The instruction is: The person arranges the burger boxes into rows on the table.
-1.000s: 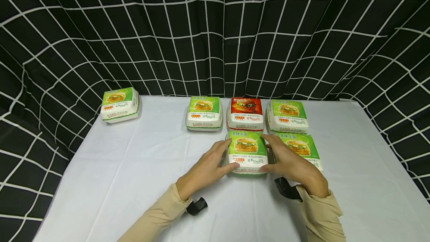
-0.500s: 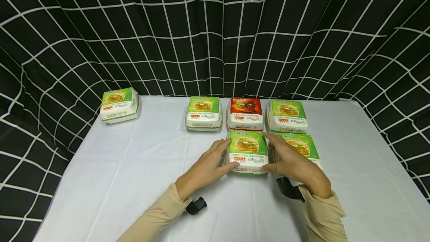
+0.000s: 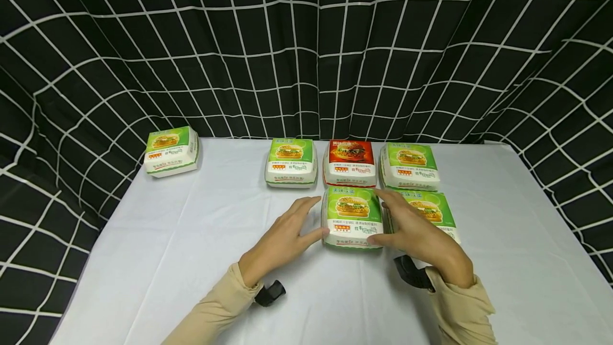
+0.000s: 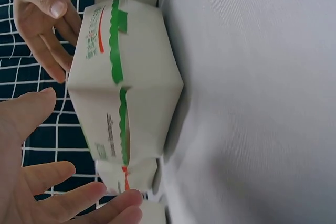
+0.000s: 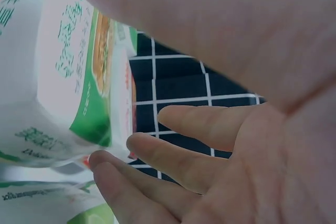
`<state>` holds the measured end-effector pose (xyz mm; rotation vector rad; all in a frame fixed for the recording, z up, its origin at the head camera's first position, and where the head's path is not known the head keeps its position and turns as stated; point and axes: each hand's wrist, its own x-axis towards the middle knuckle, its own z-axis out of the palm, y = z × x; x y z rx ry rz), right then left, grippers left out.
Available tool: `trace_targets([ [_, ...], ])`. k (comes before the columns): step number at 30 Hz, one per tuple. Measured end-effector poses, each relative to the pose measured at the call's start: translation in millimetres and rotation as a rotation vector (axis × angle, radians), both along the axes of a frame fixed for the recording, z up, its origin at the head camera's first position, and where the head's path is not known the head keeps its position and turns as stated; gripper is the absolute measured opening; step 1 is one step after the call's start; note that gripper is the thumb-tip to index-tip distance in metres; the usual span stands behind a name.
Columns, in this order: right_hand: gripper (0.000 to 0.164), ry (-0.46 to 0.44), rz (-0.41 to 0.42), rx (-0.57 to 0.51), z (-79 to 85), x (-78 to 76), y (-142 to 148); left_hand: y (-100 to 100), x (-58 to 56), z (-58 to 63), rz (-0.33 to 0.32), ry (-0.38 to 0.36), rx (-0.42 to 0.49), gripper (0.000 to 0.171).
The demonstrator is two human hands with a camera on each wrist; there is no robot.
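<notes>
A green-and-white burger box (image 3: 351,218) sits in the front row, between my two hands. My left hand (image 3: 282,233) stands just off its left side, fingers spread and holding nothing; the left wrist view shows a gap between those fingers (image 4: 63,203) and the box (image 4: 136,77). On the other side, my right hand (image 3: 416,228) has its thumb over the box's front right corner and its straight fingers (image 5: 184,161) along the right side. That hand partly hides a second green burger box (image 3: 433,209) to the right.
Behind stand a green burger box (image 3: 290,161), a red burger box (image 3: 350,161) and another green one (image 3: 409,164) in a row. One more green box (image 3: 171,149) sits alone at the far left. A black curtain with white grid lines (image 3: 287,41) borders the white-covered table (image 3: 191,238).
My left hand has drawn away to the left from the front box, which its fingers were touching before. The right hand and the boxes have stayed nearly in place.
</notes>
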<state>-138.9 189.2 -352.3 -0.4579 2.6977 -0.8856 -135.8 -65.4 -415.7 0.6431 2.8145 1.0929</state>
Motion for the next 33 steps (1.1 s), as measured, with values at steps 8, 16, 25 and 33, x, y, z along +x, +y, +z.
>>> trace_targets([
  [8,0.088,0.032,0.038,-0.027,-0.3,1.2,-9.5,-19.2,1.5,4.9,0.079,0.017,-0.004,0.063],
  [16,0.084,0.059,0.07,-0.043,1.1,2.3,-21.8,-42.3,0.4,8.0,0.138,0.024,-0.013,0.063],
  [25,0.079,0.121,0.12,-0.075,5.2,-2.1,-50.3,-72.7,0.2,11.3,0.196,0.082,-0.031,0.062],
  [33,0.078,0.138,0.156,-0.113,6.5,-7.9,-81.9,-100.1,-2.5,13.4,0.26,0.115,-0.054,0.062],
])
